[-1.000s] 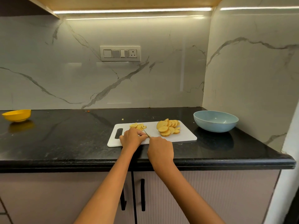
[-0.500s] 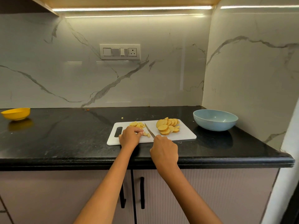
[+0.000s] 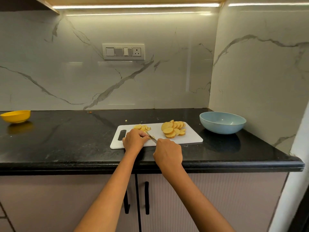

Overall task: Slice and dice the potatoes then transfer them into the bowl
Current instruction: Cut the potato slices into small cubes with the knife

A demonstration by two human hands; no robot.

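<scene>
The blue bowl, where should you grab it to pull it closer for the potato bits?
Probably the blue bowl is best taken at its near-left rim, thumb inside and fingers under the outer wall, coming from the cutting board side. It stands upright, open and looks empty, with no handle, so the rim is the only edge for a grip. The wall crowds its right side.

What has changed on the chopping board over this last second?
Very little. The right hand still holds the knife, which lifted half a second ago and has come back down beside the left hand, still holding a potato piece for dicing. The diced pile, the slices, the board, the blue bowl and the yellow bowl stayed put.
</scene>
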